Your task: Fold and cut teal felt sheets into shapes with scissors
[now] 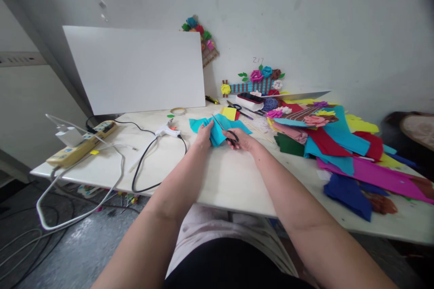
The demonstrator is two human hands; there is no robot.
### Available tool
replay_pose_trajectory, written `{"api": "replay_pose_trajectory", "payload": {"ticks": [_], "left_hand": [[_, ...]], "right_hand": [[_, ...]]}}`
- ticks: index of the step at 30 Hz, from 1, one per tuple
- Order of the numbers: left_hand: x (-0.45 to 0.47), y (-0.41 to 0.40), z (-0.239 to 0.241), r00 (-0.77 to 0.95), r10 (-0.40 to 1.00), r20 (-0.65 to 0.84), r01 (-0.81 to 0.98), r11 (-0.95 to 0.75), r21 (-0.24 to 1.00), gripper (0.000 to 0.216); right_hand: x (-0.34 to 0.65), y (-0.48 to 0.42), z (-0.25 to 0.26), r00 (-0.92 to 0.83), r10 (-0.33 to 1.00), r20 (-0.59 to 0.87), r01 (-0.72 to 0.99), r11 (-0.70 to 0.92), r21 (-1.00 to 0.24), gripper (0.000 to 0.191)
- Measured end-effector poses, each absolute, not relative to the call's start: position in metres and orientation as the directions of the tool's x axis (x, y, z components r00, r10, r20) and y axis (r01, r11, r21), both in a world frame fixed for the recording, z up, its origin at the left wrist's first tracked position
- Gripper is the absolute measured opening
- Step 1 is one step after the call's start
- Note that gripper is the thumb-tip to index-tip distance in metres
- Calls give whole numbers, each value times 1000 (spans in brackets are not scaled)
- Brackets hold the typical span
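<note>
A piece of turquoise crepe paper (219, 134) is held just above the middle of the white table. My left hand (204, 134) pinches its near left part, with the paper spreading out on both sides. In my right hand (240, 137) is a pair of scissors (233, 135) with black handles, fingers wrapped around the grips. The blades point up and to the left, across the front of the paper. Whether they are cutting into it I cannot tell. Behind the turquoise paper lie yellow paper squares (229, 113).
A white glue gun (167, 131) with a black cord lies left, near a yellow power strip (81, 144). Coloured crepe paper (339, 140) is piled at right. A white board (139, 70) leans on the wall; a phone (250, 98) rests behind my hands.
</note>
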State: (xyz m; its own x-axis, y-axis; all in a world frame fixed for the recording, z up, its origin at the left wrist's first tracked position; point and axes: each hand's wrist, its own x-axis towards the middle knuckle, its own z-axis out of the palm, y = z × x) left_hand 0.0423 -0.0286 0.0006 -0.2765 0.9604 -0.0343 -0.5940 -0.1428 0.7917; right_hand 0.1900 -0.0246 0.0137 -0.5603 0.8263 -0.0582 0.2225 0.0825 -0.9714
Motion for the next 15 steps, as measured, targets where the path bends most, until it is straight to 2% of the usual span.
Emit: {"api": "replay_pose_trajectory", "payload": {"ticks": [15], "left_hand": [[39, -23, -4, -286, 957, -56, -597, -132, 791, 22]], "right_hand": [[189, -22, 11, -541, 840, -50, 228, 89, -970, 33]]}}
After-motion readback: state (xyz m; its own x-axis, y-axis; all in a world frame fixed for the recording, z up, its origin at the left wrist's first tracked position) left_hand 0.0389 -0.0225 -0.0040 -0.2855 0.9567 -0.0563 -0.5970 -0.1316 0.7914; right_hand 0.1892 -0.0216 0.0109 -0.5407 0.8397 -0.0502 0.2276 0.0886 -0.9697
